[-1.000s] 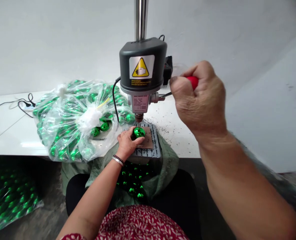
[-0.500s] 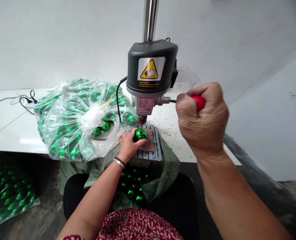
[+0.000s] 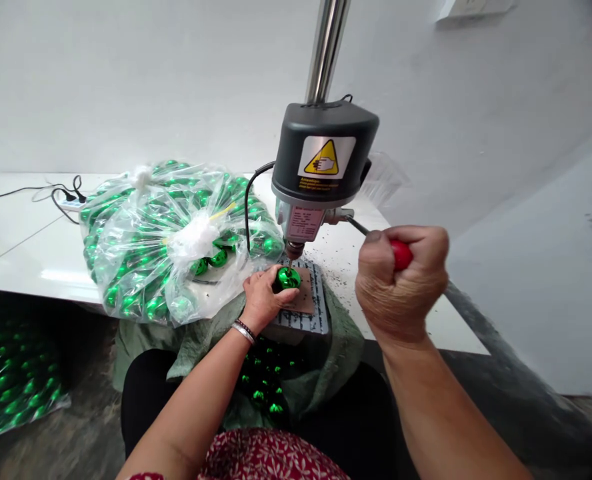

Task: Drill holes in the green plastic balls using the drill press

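Observation:
A shiny green bauble [image 3: 289, 279] rests on a brown board [image 3: 305, 300] over the metal base [image 3: 320, 313] of a small drill press [image 3: 326, 150]. My left hand [image 3: 266, 298] steadies it, thumb in front and fingers on its left side. The drill bit [image 3: 290, 265] meets the top of the ball; I cannot tell how deep it goes. My right hand [image 3: 403, 283] is closed round the red knob [image 3: 402, 255] of the feed lever [image 3: 359, 225], to the right of the drill head.
Clear plastic bags [image 3: 136, 267] full of green baubles lie on the white table [image 3: 26, 250] to the left. Another bag [image 3: 13, 380] is on the floor. Green cloth [image 3: 343, 340] with baubles hangs below the base. Dark shavings litter the table; a power strip [image 3: 73, 203] sits far left.
My right hand has pulled the lever knob downward, and the drill bit has come down onto the bauble. My left hand still holds the ball. The whole view has shifted slightly.

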Demonstrator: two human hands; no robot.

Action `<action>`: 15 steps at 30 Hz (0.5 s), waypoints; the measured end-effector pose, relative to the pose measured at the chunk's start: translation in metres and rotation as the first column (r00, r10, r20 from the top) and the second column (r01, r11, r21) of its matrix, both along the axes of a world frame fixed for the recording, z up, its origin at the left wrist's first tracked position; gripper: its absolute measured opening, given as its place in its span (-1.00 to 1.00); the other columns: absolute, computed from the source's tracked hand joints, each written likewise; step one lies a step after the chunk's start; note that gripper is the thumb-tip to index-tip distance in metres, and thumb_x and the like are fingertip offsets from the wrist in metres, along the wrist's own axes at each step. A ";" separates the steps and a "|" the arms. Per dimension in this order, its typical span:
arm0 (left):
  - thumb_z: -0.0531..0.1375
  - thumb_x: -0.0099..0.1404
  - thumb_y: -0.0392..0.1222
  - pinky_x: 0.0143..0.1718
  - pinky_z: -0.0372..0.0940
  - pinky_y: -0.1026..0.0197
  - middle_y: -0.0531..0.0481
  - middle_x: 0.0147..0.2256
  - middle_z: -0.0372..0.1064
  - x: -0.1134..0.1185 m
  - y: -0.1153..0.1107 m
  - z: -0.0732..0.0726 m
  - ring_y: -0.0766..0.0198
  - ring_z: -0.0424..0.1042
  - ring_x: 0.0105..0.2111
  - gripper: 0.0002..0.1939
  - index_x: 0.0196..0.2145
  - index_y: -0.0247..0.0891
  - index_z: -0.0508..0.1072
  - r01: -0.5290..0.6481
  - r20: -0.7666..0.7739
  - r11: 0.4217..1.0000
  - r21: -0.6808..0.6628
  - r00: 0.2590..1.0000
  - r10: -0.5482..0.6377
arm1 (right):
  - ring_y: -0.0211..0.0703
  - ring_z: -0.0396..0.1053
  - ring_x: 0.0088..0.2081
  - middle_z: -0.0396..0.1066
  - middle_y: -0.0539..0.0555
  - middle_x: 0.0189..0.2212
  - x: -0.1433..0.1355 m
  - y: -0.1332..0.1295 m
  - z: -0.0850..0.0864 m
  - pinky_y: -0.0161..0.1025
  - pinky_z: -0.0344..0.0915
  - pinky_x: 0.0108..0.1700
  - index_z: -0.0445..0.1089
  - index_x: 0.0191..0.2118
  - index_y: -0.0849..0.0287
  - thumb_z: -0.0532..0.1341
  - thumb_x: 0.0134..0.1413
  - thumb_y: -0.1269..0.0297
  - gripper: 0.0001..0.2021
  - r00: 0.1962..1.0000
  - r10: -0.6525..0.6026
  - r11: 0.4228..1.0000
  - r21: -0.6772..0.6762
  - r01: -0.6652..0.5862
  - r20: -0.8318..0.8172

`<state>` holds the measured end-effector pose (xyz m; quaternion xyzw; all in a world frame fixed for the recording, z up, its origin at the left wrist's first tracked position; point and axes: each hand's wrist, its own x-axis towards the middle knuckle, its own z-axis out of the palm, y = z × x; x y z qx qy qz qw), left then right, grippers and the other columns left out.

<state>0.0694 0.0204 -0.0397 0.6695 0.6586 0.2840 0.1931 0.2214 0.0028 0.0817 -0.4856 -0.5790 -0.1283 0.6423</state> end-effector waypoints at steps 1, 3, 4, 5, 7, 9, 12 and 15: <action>0.29 0.17 0.03 0.05 0.10 -0.03 -0.04 -0.11 0.47 0.000 0.000 0.000 0.01 0.33 0.00 -0.49 0.07 -0.07 0.40 0.001 0.001 1.000 0.004 1.000 -0.001 | -0.41 0.12 -0.57 0.18 -0.08 -0.58 0.000 0.000 -0.003 -0.35 0.12 -0.49 0.17 -0.41 0.13 0.13 0.10 0.21 -0.85 1.000 -0.001 1.000 0.015 0.001 0.012; 0.29 0.17 0.03 0.04 0.10 -0.02 -0.04 -0.11 0.48 0.000 0.000 0.000 0.01 0.33 -0.01 -0.50 0.06 -0.07 0.41 0.003 0.004 1.000 0.009 1.000 -0.003 | -0.41 0.13 -0.58 0.20 -0.08 -0.59 0.001 -0.001 -0.012 -0.36 0.13 -0.50 0.19 -0.41 0.15 0.13 0.11 0.22 -0.84 1.000 -0.008 0.999 0.040 0.007 0.027; 0.29 0.17 0.03 0.03 0.10 -0.02 -0.04 -0.11 0.48 0.000 -0.001 0.000 0.01 0.33 -0.01 -0.50 0.06 -0.08 0.41 0.003 0.006 1.000 0.010 1.000 -0.003 | -0.41 0.14 -0.58 0.21 -0.08 -0.59 0.001 -0.001 -0.017 -0.36 0.13 -0.49 0.20 -0.41 0.15 0.13 0.12 0.23 -0.85 0.999 -0.010 0.999 0.049 0.008 0.032; 0.29 0.16 0.03 0.03 0.10 -0.02 -0.04 -0.12 0.48 0.000 -0.001 -0.001 0.00 0.33 -0.01 -0.49 0.06 -0.08 0.41 0.004 0.008 1.000 0.011 1.000 -0.004 | -0.41 0.15 -0.57 0.23 -0.07 -0.58 0.001 -0.002 -0.023 -0.37 0.14 -0.49 0.20 -0.41 0.16 0.14 0.12 0.23 -0.85 0.999 -0.007 0.999 0.052 0.005 0.041; 0.29 0.17 0.03 0.03 0.10 -0.03 -0.06 -0.12 0.47 0.000 -0.001 -0.001 0.00 0.34 -0.02 -0.49 0.06 -0.09 0.41 0.007 0.011 1.000 0.016 1.000 -0.007 | -0.41 0.19 -0.55 0.26 -0.06 -0.56 0.001 -0.003 -0.031 -0.37 0.15 -0.47 0.21 -0.40 0.16 0.13 0.13 0.25 -0.86 0.998 0.011 0.998 0.056 -0.014 0.056; 0.30 0.16 0.03 0.03 0.11 -0.04 -0.08 -0.12 0.47 0.000 -0.001 -0.001 -0.02 0.33 -0.02 -0.48 0.07 -0.11 0.41 0.010 0.011 1.000 0.015 1.000 -0.010 | -0.41 0.21 -0.53 0.28 -0.06 -0.54 0.000 -0.003 -0.030 -0.37 0.15 -0.46 0.20 -0.39 0.16 0.12 0.13 0.24 -0.86 0.998 0.024 0.998 0.063 -0.027 0.052; 0.31 0.14 0.01 0.04 0.12 -0.05 -0.10 -0.14 0.46 0.000 0.001 0.000 -0.03 0.34 -0.02 -0.47 0.06 -0.14 0.42 -0.002 0.021 1.000 0.013 1.000 0.002 | -0.42 0.15 -0.54 0.23 -0.07 -0.56 0.001 0.002 -0.002 -0.36 0.10 -0.47 0.19 -0.41 0.16 0.11 0.12 0.19 -0.83 1.000 0.031 0.999 0.008 -0.031 -0.004; 0.33 0.10 -0.03 0.04 0.14 -0.04 -0.07 -0.18 0.47 0.000 0.000 0.002 0.01 0.36 -0.06 -0.53 -0.02 -0.15 0.45 0.003 0.063 0.999 0.042 0.998 -0.006 | -0.46 0.00 -0.57 0.08 -0.11 -0.60 0.002 0.015 0.042 -0.37 0.01 -0.48 0.15 -0.44 0.19 0.10 0.13 0.18 -0.78 0.992 0.098 0.972 -0.205 -0.112 -0.077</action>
